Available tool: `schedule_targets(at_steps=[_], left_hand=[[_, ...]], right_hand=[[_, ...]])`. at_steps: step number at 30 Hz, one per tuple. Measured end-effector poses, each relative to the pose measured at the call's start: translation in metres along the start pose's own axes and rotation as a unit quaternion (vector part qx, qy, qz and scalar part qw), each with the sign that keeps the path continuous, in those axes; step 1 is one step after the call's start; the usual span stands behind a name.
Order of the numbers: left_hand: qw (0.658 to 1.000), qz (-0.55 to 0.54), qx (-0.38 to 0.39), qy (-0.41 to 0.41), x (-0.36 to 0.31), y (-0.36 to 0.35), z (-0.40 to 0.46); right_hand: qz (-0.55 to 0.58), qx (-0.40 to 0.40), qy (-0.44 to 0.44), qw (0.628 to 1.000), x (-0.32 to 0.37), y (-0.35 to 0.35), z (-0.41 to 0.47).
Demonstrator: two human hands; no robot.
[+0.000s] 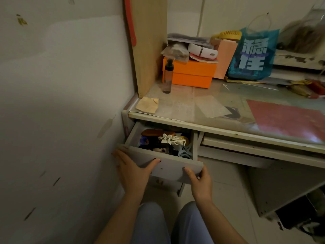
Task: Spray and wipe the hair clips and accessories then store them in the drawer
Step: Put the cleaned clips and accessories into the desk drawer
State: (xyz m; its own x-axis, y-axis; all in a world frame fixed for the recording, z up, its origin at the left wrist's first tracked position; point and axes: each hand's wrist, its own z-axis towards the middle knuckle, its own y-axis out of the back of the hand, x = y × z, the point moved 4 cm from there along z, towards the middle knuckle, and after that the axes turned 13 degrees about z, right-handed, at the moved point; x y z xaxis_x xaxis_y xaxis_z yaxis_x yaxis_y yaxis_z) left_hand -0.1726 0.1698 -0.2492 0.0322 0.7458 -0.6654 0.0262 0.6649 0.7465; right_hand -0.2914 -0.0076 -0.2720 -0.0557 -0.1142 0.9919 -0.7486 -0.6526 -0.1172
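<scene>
Under the tabletop (202, 110), the drawer (163, 164) stands half open, hair clips (173, 140) piled inside (the spray bottle (168, 76) stands above). Pushed unevenly, the drawer could jam or trap a tall clip. The left hand (131, 170) and right hand (198, 182) each grip its front panel, fingers curled over the edges.

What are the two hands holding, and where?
Both hold the open drawer by its front panel: left hand at its left end, right hand at its right corner.
</scene>
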Motion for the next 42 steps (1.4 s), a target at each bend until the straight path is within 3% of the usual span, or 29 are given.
schedule_targets(at_steps=[12,17,22,27,31,36,42], left_hand=[[0.996,0.005,0.04,-0.08,-0.016,-0.023,0.042],[0.988,0.085,0.022,-0.127,-0.013,-0.03,0.052],[0.926,0.254,0.002,-0.28,-0.011,-0.034,0.058],[0.913,0.277,0.023,-0.297,-0.02,-0.043,0.065],[0.913,0.279,0.014,-0.298,-0.018,-0.046,0.067],[0.904,0.299,0.017,-0.306,-0.018,-0.046,0.067],[0.893,0.328,0.026,-0.306,-0.018,-0.046,0.067]], right_hand=[[-0.005,-0.069,0.014,0.998,0.001,-0.012,0.053],[-0.029,-0.165,0.045,0.985,0.001,-0.019,0.064],[-0.084,-0.23,0.056,0.968,0.012,-0.024,0.078],[-0.181,-0.185,0.115,0.959,0.018,-0.021,0.077],[-0.393,-0.077,0.225,0.888,-0.002,-0.026,0.047],[-0.564,0.06,0.229,0.791,-0.031,-0.046,0.031],[-0.607,0.103,0.178,0.767,-0.042,-0.051,0.051]])
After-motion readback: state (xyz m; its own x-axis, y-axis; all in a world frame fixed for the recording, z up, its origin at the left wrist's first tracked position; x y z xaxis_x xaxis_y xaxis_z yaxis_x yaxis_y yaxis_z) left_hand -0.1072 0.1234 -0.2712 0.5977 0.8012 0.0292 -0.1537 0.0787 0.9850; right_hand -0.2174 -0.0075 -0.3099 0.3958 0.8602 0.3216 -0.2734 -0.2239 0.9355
